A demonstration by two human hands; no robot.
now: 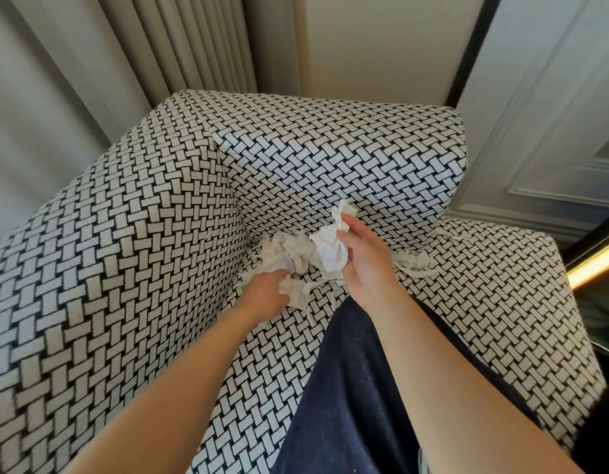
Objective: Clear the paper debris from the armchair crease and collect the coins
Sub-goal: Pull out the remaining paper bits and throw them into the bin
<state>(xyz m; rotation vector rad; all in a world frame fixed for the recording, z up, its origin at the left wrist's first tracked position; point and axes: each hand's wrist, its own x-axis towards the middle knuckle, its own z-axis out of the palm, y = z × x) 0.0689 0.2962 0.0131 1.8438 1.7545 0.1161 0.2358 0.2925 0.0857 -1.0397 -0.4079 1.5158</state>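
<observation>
Paper debris [286, 249], centre of frame, heaped in the seat crease of the armchair [125, 268]; loose strips [414, 262] trail right of centre. Your left hand [265, 290] grips a clump at the heap's lower edge; your right hand [364, 261] holds a crumpled wad [330, 251]. Gather everything into one bundle, lifting slowly so that any coins, none visible, fall onto the seat.

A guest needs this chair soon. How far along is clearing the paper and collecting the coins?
Done: the right hand holds a crumpled wad, already gathered. In hand: the left hand grips scraps at the seat crease of the armchair. Left: a paper pile in the corner crease and shreds along the crease further right. No coins are visible, so none look collected yet.
</observation>
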